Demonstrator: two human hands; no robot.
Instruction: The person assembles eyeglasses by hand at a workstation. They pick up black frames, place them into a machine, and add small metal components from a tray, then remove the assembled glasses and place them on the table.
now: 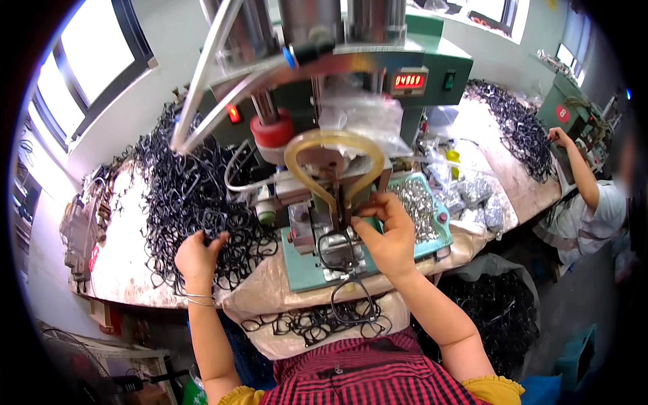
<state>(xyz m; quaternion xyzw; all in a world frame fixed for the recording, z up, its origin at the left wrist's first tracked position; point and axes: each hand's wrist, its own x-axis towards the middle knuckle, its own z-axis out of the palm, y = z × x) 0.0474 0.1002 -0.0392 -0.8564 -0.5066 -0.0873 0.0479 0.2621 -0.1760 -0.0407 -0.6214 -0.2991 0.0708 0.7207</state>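
A black eyeglass frame [352, 302] hangs at the front of the press's metal fixture [335, 258], one rim up against it and the other drooping below. At the press tip, my right hand [390, 237] has its thumb and forefinger pinched close to the fixture; whatever is between them is too small to make out. My left hand [196, 258] is over the near edge of a large heap of black eyeglass frames [196, 189], thumb apart from the fingers, with nothing visible in it. A curved yellowish tube [335, 137] loops above the fixture.
To the right of the fixture, a teal tray [440, 229] holds small metal parts. More frames [317, 324] lie on the cloth at my lap. Bagged metal parts [476, 192] and another frame heap [516, 128] are to the right. A co-worker [584, 209] sits at the far right.
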